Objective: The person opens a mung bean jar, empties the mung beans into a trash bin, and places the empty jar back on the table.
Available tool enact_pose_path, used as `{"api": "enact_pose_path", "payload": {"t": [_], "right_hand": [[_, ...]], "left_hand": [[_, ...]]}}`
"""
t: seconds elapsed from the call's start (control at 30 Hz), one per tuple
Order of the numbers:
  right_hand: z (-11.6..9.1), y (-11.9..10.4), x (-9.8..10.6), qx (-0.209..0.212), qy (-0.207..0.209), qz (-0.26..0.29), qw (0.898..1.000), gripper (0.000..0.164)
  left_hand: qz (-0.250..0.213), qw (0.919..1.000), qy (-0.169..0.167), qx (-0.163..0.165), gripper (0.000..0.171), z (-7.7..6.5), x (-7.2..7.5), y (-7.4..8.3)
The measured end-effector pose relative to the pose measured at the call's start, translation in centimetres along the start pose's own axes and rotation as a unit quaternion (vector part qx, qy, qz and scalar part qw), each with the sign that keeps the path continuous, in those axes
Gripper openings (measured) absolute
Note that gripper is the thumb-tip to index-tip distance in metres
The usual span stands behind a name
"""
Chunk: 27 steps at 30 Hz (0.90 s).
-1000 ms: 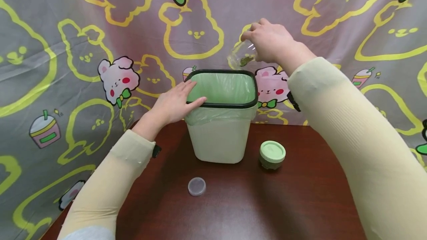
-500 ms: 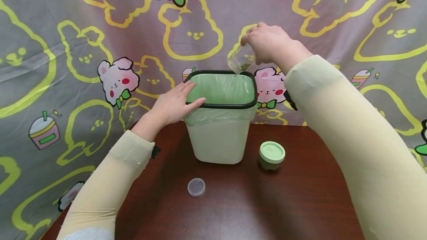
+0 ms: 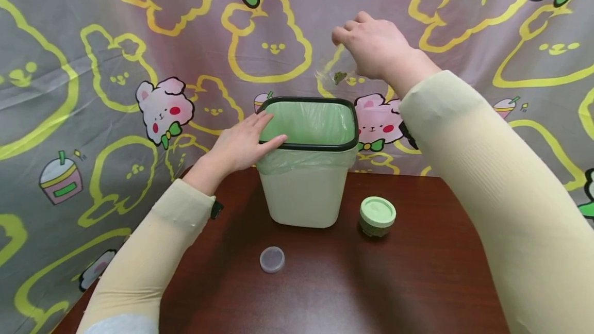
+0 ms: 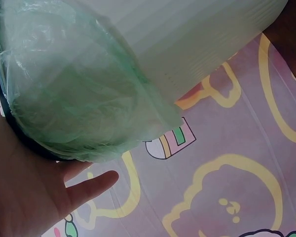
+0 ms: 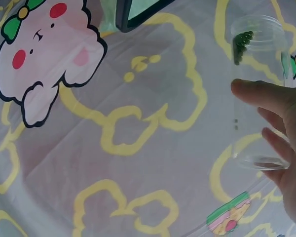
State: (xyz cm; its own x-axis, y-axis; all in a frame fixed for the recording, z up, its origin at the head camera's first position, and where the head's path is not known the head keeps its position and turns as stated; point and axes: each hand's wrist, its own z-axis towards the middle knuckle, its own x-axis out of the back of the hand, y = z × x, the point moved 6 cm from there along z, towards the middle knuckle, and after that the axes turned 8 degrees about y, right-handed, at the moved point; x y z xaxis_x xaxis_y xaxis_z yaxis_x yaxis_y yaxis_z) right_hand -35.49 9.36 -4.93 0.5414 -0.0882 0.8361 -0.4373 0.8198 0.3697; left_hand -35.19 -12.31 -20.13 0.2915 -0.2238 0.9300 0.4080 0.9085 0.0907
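My right hand (image 3: 371, 48) grips a clear plastic jar (image 5: 259, 103), held tilted in the air above the back right of the trash bin. A small clump of green beans (image 5: 241, 47) lies against the jar's wall near its mouth. My left hand (image 3: 238, 143) rests on the left side of the bin's black rim, fingers fairly straight. The trash bin (image 3: 303, 195) is pale and lined with a green plastic bag (image 4: 89, 98), folded over outside. Part of the jar is hidden behind my right hand in the head view.
On the brown table (image 3: 325, 282), a round clear lid (image 3: 272, 260) lies in front of the bin. A small round container with a pale green lid (image 3: 378, 212) stands to the bin's right. A patterned curtain (image 3: 195, 30) hangs close behind.
My right hand dipped the jar toward the bin's back rim, then raised it again, slightly higher than before. My left hand has stayed on the rim.
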Motion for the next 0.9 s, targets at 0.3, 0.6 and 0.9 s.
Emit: {"api": "enact_pose_path", "payload": {"t": [0.3, 0.6, 0.9], "right_hand": [[0.1, -0.6, -0.5, 0.005, -0.039, -0.003, 0.999, 0.051], [0.2, -0.9, -0.8, 0.014, -0.032, -0.001, 0.999, 0.053], [0.2, -1.2, -0.8, 0.031, -0.002, -0.006, 1.000, 0.050]], "left_hand": [[0.005, 1.0000, -0.002, 0.003, 0.088, -0.1, 0.0, 0.0], [0.004, 1.0000, 0.000, 0.003, 0.088, -0.1, 0.1, 0.0], [-0.001, 1.0000, 0.000, 0.002, 0.087, -0.2, 0.1, 0.1]]}}
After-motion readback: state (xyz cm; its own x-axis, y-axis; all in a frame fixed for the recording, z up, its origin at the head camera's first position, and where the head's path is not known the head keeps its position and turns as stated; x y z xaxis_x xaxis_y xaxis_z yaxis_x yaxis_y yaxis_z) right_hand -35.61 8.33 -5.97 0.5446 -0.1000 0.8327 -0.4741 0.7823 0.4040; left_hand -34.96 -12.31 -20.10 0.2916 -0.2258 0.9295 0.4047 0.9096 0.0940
